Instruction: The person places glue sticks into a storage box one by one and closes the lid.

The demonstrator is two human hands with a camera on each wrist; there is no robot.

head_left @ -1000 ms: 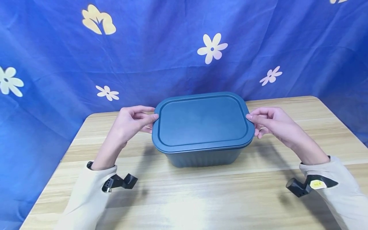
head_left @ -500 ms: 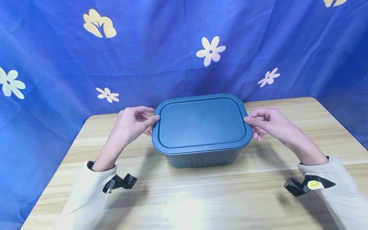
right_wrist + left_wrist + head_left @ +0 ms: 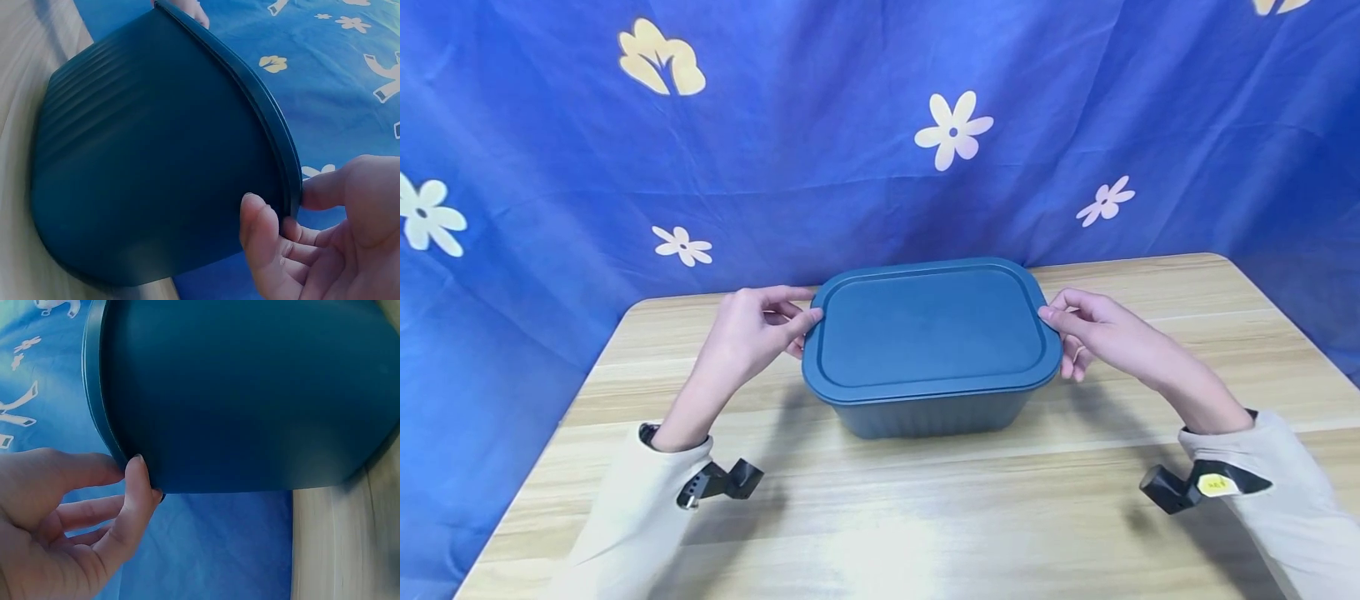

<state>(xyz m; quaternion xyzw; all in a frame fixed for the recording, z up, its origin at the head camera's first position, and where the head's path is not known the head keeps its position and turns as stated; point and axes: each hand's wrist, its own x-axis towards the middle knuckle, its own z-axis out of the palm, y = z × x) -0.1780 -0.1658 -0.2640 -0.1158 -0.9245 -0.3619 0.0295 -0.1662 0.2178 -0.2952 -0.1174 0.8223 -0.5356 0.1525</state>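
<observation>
A dark blue-green storage box [image 3: 932, 415] stands on the wooden table, with a rounded rectangular lid [image 3: 928, 329] of the same colour over its top. My left hand [image 3: 748, 333] holds the lid's left end, thumb on the upper rim and fingers beneath it. At the other end my right hand [image 3: 1101, 333] pinches the rim the same way. In the left wrist view, fingers [image 3: 134, 506] lie against the box wall just under the rim. The right wrist view has a fingertip [image 3: 259, 222] by the wall below the lid edge. The inside of the box is hidden.
The light wooden table [image 3: 880, 517] extends around the box. Directly behind it hangs a blue curtain [image 3: 820, 142] with pale flower prints. Each sleeve carries a black wrist camera, one by the left forearm [image 3: 722, 481] and another by the right [image 3: 1172, 489].
The lid has come down a little, closer to the box, and both hands have lowered with it. The left hand has also shifted slightly right. The box stays in place.
</observation>
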